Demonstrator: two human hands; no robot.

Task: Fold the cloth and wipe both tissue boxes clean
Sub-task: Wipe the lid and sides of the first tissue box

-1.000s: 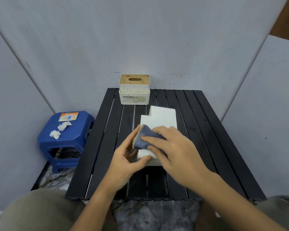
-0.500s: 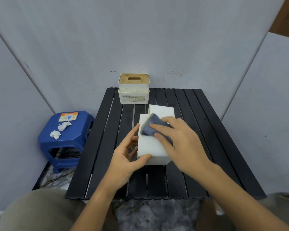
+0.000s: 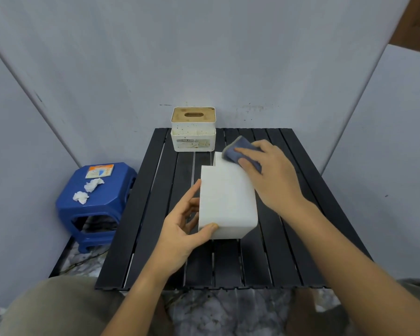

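Both hands are on the job: the right hand (image 3: 274, 177) presses the folded blue-grey cloth (image 3: 240, 151) under straight fingers onto the far right corner of the white box (image 3: 227, 202), while the left hand (image 3: 182, 229) steadies that box, thumb curled on its near corner and fingers along its left side. It lies mid-table, long axis running near to far, the notched end pointing away. Folding looks done — wiping of this box is under way. Beyond it, the speckled box with the tan lid (image 3: 193, 129) waits at the far edge of the black slatted table (image 3: 289, 251) (apparently untouched, slot facing up).
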